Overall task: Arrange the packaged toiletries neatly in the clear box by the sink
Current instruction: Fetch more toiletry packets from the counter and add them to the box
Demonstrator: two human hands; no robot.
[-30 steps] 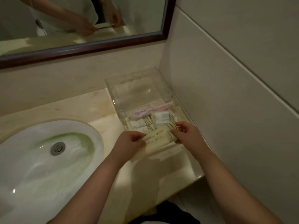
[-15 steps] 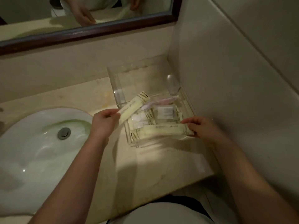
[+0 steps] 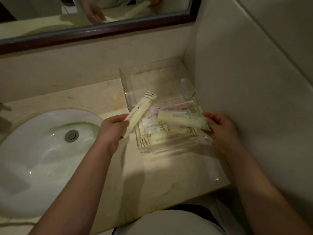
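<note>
Left hand gripping tilted slim packet, right hand pinching wide packet

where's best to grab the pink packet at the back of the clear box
Pinch the pink packet mid-length, from above: it lies flat across the clear box, right end near its wall, so the bare middle likely suits a grip.

Pale-yellow gold-striped packets; white sink

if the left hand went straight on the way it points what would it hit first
Probably the box's left wall, just beyond the left hand, whose packet crosses over it. Height is unclear: if the hand rides above the rim, it meets the packets inside.
</note>
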